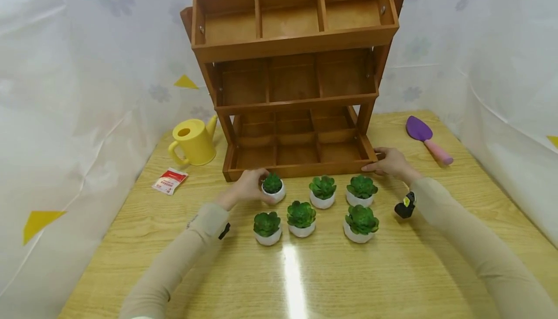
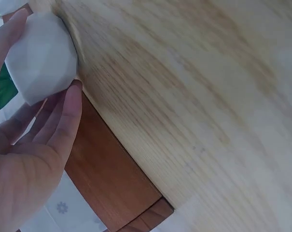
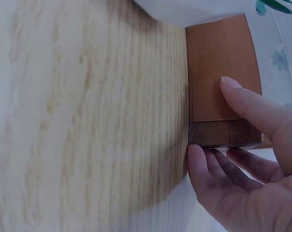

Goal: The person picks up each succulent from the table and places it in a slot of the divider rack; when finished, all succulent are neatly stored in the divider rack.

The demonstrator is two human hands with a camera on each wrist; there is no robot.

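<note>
My left hand [image 1: 248, 187] holds a small succulent in a white pot [image 1: 273, 189] just before the front of a brown wooden shelf [image 1: 301, 169]. In the left wrist view the thumb and fingers lie on opposite sides of that faceted white pot [image 2: 44, 58]. At the shelf's front right corner, my right hand [image 1: 390, 164] grips the lowest tier. The right wrist view shows the thumb on the front board [image 3: 218, 72] and the other fingers round its end. Several more potted succulents [image 1: 302, 218] stand on the table between my arms.
The shelf has three tiers of divided compartments, rising at the back of the wooden table [image 1: 209, 280]. Left of it are a yellow watering can [image 1: 198, 144] and a red-and-white packet [image 1: 170, 181]. A purple trowel with a pink handle [image 1: 429, 142] lies at the right.
</note>
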